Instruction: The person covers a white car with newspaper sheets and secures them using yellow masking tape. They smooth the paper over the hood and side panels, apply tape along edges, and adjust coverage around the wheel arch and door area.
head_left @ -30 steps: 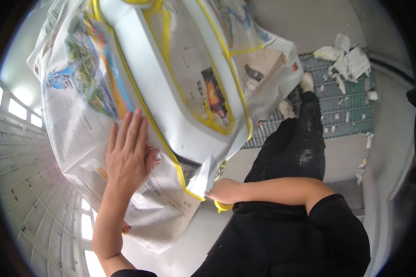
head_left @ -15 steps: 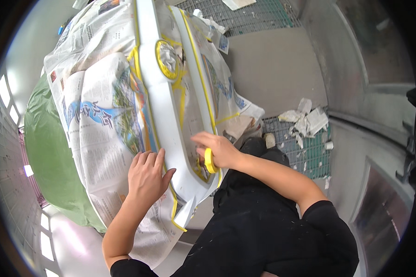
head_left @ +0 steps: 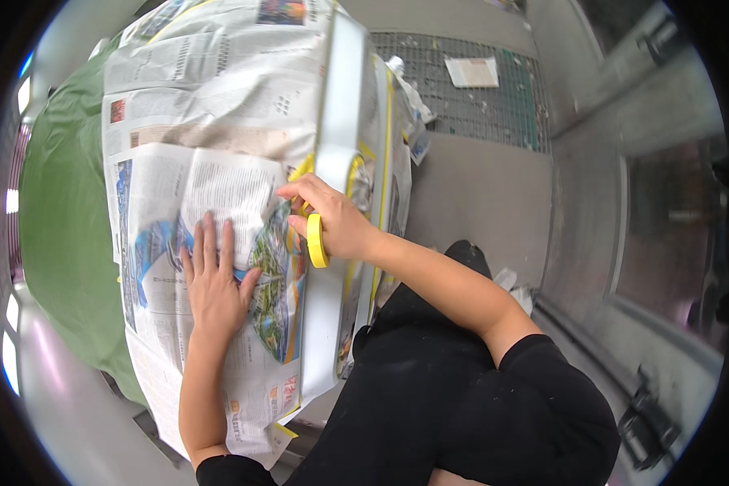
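Head view's up. Which step?

Masking, by my read. Your left hand [head_left: 216, 296] lies flat on the newspaper [head_left: 219, 89], fingers spread. Your right hand [head_left: 332, 219] carries the yellow tape roll [head_left: 317, 240] over the pale panel [head_left: 344, 89], right at the paper's edge; thumb and fingers curl. Can't tell whether the fingertips pinch a loose tape end.

Next move?

Calls for paper lying flat up to the edge, I'd say. Creases show near the yellow tape [head_left: 302, 167] by your right fingertips. Press the sheet toward the panel; a tug from the roll could shift it.

Edges, room?

Panel's a narrow strip, masked on both sides. Your right wrist crosses it, so keep it off the surface. Green cover [head_left: 65, 211] borders the paper on your left. Room to move is on your right: grey floor [head_left: 478, 194], then the wall [head_left: 591, 227].
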`<state>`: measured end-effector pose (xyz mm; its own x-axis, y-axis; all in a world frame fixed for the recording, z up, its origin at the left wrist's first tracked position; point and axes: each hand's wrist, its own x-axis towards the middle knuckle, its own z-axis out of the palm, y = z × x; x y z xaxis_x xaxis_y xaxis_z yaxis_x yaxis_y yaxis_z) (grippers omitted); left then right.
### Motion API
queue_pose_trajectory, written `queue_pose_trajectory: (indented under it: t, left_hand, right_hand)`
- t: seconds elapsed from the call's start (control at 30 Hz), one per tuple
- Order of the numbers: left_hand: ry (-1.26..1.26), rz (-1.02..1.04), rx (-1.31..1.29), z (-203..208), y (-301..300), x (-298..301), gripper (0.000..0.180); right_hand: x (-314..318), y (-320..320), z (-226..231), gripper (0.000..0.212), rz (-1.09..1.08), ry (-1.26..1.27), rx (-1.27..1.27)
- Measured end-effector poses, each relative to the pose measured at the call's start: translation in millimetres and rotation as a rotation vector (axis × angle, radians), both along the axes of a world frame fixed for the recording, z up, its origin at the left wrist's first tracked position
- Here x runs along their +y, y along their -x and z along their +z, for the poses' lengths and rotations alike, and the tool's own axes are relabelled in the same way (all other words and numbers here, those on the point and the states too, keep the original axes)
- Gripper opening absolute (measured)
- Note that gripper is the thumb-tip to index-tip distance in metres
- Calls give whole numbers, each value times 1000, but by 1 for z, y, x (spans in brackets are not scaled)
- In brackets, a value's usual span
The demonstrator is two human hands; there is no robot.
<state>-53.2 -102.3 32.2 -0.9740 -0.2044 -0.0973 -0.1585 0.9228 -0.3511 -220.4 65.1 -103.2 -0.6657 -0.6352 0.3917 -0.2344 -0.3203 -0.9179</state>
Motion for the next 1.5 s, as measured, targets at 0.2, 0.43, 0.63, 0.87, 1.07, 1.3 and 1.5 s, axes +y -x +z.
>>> queue_pose_trajectory:
  t: [0.2,0.43,0.63,0.87,1.07,1.3,1.5]
  left_hand:
    - [-110,375,114,-1,-12,-13,91]
    - [-163,281,367,-9,78,33,74]
    - [6,431,285,-40,134,9,82]
    - [-1246,911,925,-43,117,65,36]
    - [-1707,1024,1289,-69,118,99,20]
    - [-1592,1046,1003,-60,99,70,16]
    - [-1702,1096,923,-51,91,78,18]
  right_hand:
    - [-35,93,-3,27,156,-228,-336]
    - [-5,194,-6,22,-184,-435,-164]
    - [-14,194,10,31,161,-533,130]
    - [-33,158,43,23,68,-366,345]
    - [-21,103,44,40,66,-173,558]
    - [1,89,27,46,207,-93,263]
    - [4,90,18,47,161,20,347]
